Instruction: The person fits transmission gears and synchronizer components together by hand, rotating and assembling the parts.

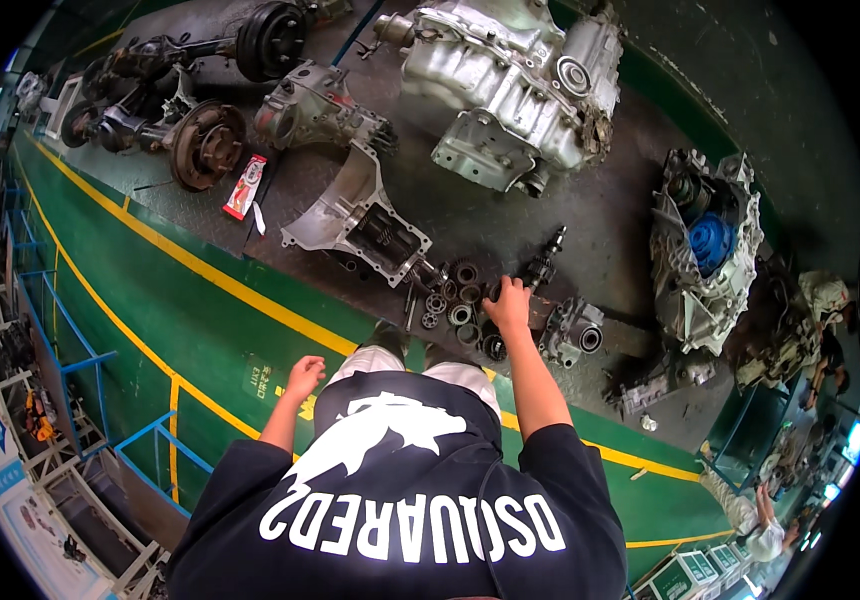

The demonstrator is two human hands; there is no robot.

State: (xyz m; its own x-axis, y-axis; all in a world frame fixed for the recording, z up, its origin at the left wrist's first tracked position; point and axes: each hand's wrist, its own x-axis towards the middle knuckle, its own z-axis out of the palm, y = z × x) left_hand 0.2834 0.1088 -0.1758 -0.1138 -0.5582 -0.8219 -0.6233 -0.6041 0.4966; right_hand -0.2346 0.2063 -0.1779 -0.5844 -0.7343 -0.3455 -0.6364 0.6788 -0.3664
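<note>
My right hand (508, 305) reaches down onto a group of metal gears and rings at the near edge of the dark metal bench. Its fingers are bent around a part that I cannot make out under them. Left of it lie bearing rings (464, 272) and small gears (430, 320). A toothed gear shaft (540, 268) stands just beyond the fingers. Close on the right sits a small aluminium housing (575, 332). My left hand (305, 377) hangs beside my body over the green floor, fingers loosely curled and apart, with nothing visible in it.
An opened bell-shaped gearbox case (375, 225) lies left of the gears. Behind stand a large silver transmission (510, 85) and axle parts with a rusty brake drum (207, 145). A gearbox with a blue part (712, 243) is at right. Blue railings (100, 390) stand left.
</note>
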